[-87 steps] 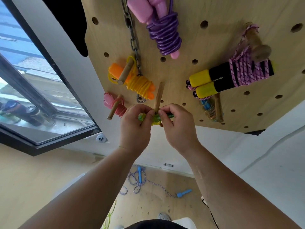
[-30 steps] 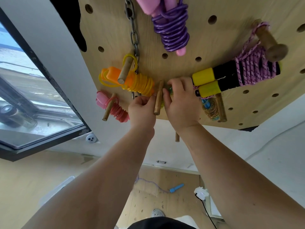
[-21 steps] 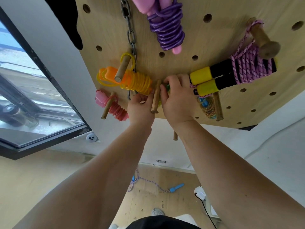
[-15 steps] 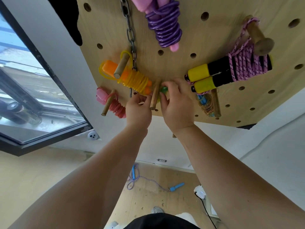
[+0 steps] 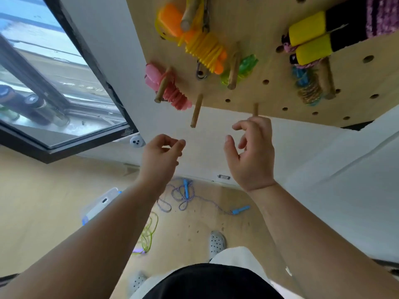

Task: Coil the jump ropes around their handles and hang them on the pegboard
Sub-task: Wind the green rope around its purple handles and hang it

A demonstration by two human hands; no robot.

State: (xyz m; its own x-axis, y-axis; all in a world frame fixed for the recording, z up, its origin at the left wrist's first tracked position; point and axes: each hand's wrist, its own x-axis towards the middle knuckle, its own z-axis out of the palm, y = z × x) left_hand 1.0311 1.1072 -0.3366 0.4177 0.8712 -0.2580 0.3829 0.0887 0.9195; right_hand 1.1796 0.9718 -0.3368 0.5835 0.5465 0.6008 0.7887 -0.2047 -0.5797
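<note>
Two empty grips below the hung green rope point(image 5: 246, 67); blue rope point(image 5: 186, 194) next.
Left grip point(image 5: 160, 155) and right grip point(image 5: 251, 156), fingers loosely curled, hold nothing; half a second ago both held the green rope at its peg point(image 5: 233, 71), now above them. Blue rope sprawls crosswise on the floor beneath, probably nearer the left grip.

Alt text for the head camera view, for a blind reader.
The left hand and right hand hover empty below a wooden pegboard, where a coiled green jump rope hangs on a peg. A blue jump rope lies uncoiled on the floor.
</note>
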